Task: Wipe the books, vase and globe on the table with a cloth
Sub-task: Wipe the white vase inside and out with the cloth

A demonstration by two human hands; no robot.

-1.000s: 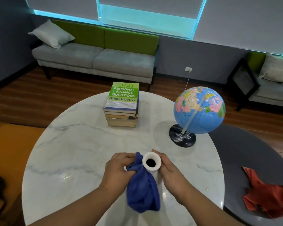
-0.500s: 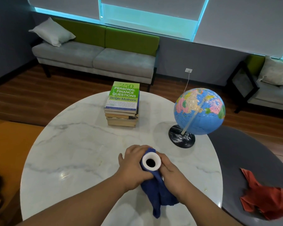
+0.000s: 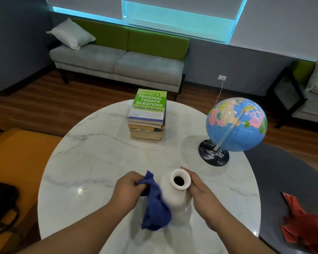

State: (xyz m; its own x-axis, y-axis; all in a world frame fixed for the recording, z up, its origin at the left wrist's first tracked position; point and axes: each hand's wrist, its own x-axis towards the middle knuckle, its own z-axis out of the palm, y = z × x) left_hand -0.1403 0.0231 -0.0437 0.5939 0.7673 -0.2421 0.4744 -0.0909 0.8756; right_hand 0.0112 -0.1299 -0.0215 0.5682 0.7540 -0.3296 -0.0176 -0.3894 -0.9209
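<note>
A white vase [image 3: 174,193] stands upright near the front of the round marble table [image 3: 92,162]. My right hand [image 3: 200,191] grips its neck and right side. My left hand [image 3: 128,189] holds a blue cloth [image 3: 154,206] bunched at the top, and the cloth hangs against the vase's left side. A stack of books [image 3: 147,118] with a green cover on top sits at the far side of the table. To the right stands a blue globe [image 3: 235,123] on a black base.
A dark round table [image 3: 283,173] adjoins on the right with a red cloth [image 3: 305,228] on it. A grey and green sofa [image 3: 121,59] stands behind. An orange seat [image 3: 17,158] is at the left.
My left hand has pulled back to the left with the blue cloth, off the vase's neck and front. The vase's white body now shows. My right hand stays on the vase.
</note>
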